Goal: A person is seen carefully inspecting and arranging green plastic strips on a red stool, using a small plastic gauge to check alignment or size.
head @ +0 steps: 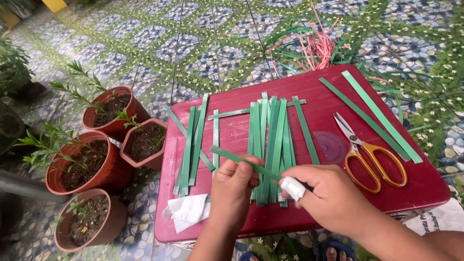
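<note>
Both hands meet over the near edge of a low dark-red plastic table [338, 101]. Closed around one end of a thin green paper strip [241, 160], the left hand [233, 186] grips it in its curled fingers; the right hand [328, 193], thumb wrapped in white tape, pinches the other end. Beneath lie more green strips [270, 140], a crumpled white tissue [187, 210], and yellow-handled scissors [367, 152] to the right. Terracotta plant pots [104, 145] stand on the left.

A low red bench [319, 92] is carrying the lot: green strips [270, 145] are lying in rows just beyond the hands, yellow-handled scissors [372, 154] are resting to their right (blades pointing away), and a white cloth [186, 211] is sitting at their left.
</note>
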